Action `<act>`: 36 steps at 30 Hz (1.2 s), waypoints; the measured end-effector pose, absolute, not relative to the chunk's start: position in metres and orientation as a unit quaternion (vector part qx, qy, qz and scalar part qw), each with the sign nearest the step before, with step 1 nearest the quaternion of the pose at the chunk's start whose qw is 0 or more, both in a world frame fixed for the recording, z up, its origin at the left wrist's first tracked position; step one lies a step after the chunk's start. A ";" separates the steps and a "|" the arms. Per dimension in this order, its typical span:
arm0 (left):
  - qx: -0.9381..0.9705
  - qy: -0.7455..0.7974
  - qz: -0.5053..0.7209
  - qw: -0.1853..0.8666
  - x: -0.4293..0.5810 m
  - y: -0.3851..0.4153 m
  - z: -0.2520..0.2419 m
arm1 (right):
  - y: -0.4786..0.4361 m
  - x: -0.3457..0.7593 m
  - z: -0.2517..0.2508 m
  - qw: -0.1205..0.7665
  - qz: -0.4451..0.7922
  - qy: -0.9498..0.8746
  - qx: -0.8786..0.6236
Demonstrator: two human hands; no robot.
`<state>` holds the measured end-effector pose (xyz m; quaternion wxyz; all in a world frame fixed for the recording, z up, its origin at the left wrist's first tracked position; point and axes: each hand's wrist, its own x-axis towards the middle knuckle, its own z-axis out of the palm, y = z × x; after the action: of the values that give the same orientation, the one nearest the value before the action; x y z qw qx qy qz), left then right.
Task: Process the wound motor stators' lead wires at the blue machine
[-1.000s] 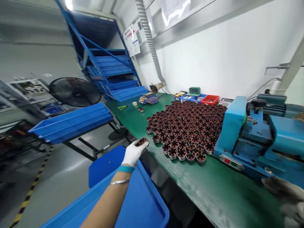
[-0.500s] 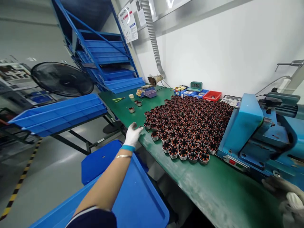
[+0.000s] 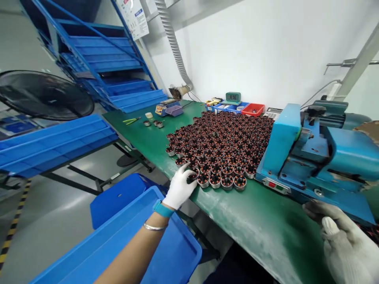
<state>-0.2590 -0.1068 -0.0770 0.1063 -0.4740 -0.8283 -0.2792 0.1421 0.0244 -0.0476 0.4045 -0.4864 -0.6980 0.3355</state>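
Blue bin [image 3: 174, 250] below the green table [image 3: 139, 140], left hand [image 3: 179, 190] over its edge, fingers closed round a coil part [image 3: 194, 174] at the front-left of the cluster [image 3: 227, 146], bare front strip [image 3: 248, 215], blue machine [image 3: 284, 144], right hand [image 3: 343, 240] near it, fingers curled, hold unclear.

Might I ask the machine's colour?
The bulky bench machine is mainly blue, clearest in the head view.

The green digital clock [image 3: 233, 97] reads 8:56.
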 end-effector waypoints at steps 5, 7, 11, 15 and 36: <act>-0.536 -0.774 -0.321 0.103 -0.225 -0.136 -0.037 | 0.017 0.131 -0.039 0.349 0.411 -0.741 -0.401; -0.612 -0.717 -0.327 0.067 -0.193 -0.133 -0.017 | 0.007 0.119 -0.029 0.272 0.444 -0.776 -0.356; -0.804 -0.539 -0.248 -0.038 -0.123 -0.093 0.011 | -0.009 0.108 -0.012 0.164 0.461 -0.808 -0.329; -0.851 -0.438 -0.271 -0.099 -0.077 -0.041 0.021 | 0.005 0.123 -0.008 0.192 0.508 -0.760 -0.357; -0.495 -0.519 -0.556 -0.419 0.021 0.045 0.013 | 0.060 0.120 -0.006 0.475 0.217 -0.645 -0.558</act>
<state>0.0211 0.0450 0.0133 -0.4188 -0.4950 -0.5195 -0.5565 0.1199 0.0604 -0.0057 0.4749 -0.5580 -0.6451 0.2166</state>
